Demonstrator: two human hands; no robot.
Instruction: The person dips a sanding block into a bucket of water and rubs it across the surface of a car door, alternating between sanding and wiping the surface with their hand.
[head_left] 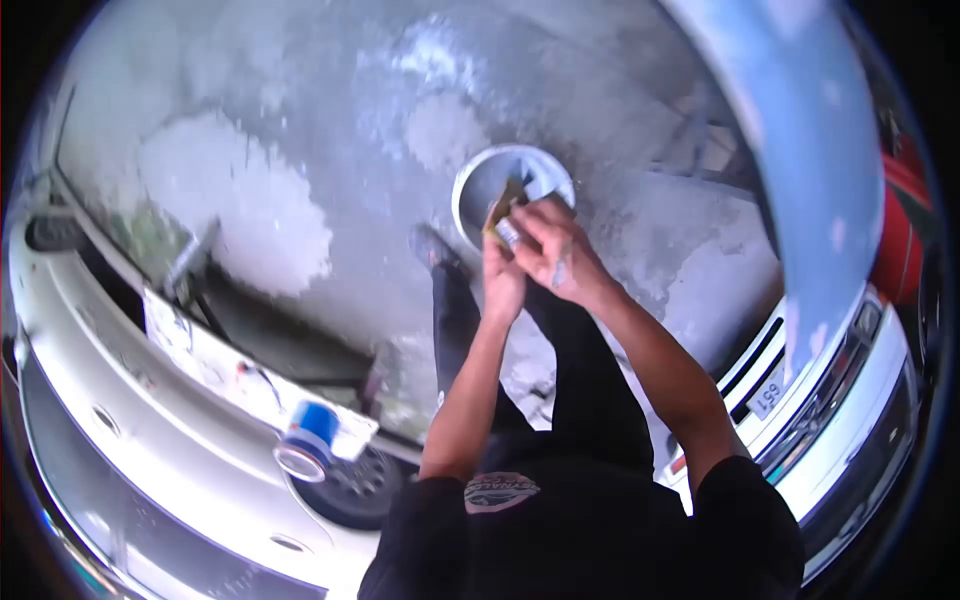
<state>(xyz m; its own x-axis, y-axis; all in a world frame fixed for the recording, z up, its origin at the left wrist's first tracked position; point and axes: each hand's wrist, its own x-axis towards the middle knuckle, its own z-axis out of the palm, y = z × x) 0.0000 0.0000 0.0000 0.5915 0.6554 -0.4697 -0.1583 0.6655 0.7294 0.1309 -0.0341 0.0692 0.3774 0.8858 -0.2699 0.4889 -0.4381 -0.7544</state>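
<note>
Above the near part of a round, pale-rimmed bucket, in the head view, the left hand and the right hand meet. The fingers of the left hand are closed on a brownish-yellow piece, which is seen against the bucket's opening. The fingers of the right hand are bent over the same spot, beside a small whitish item; whether they grip it or only press against it, I cannot tell. Something pale and bluish shows inside the bucket, too blurred to name.

The bucket stands on a stained concrete floor, ahead of the person's dark trousers; one shoe is near its left side. To the left, a blue and white can is on a narrow white surface, alongside a light-coloured car with a dark wheel. To the right are a white car with a number plate, a light-blue panel and a red object.
</note>
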